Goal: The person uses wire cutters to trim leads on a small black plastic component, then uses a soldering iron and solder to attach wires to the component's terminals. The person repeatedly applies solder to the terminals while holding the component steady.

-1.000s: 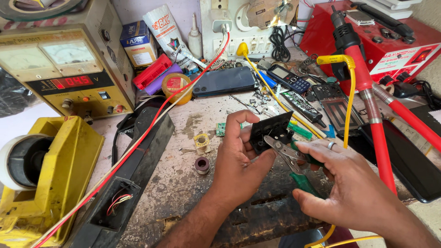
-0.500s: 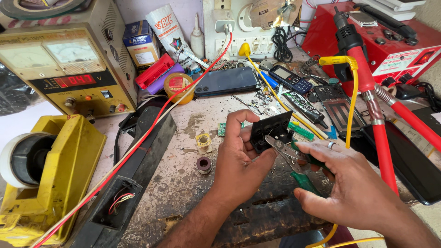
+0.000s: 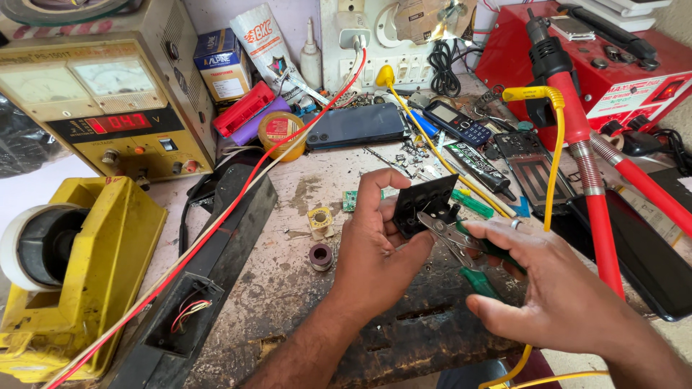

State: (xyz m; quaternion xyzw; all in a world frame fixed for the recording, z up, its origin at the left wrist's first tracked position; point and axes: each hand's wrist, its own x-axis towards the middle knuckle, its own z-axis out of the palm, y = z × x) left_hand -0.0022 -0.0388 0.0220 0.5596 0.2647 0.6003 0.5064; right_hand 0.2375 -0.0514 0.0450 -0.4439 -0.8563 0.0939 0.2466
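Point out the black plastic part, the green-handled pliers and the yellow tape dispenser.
black plastic part [image 3: 422, 204], head view, upper face.
green-handled pliers [image 3: 443, 229], head view, metal jaws.
yellow tape dispenser [image 3: 115, 245], head view, yellow side wall.

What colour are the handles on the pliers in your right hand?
Green; the pliers in the right hand show green grips, clearest in the head view.

One view only — a camera worn on the person's head, tilted steeply down and forward over the stained grey worktop [image 3: 288, 288]. It sits close, so both hands fill the lower middle and their forearms run off the bottom edge. Its far edge takes in the white wall socket panel [image 3: 360, 43] — no second view shares the scene.
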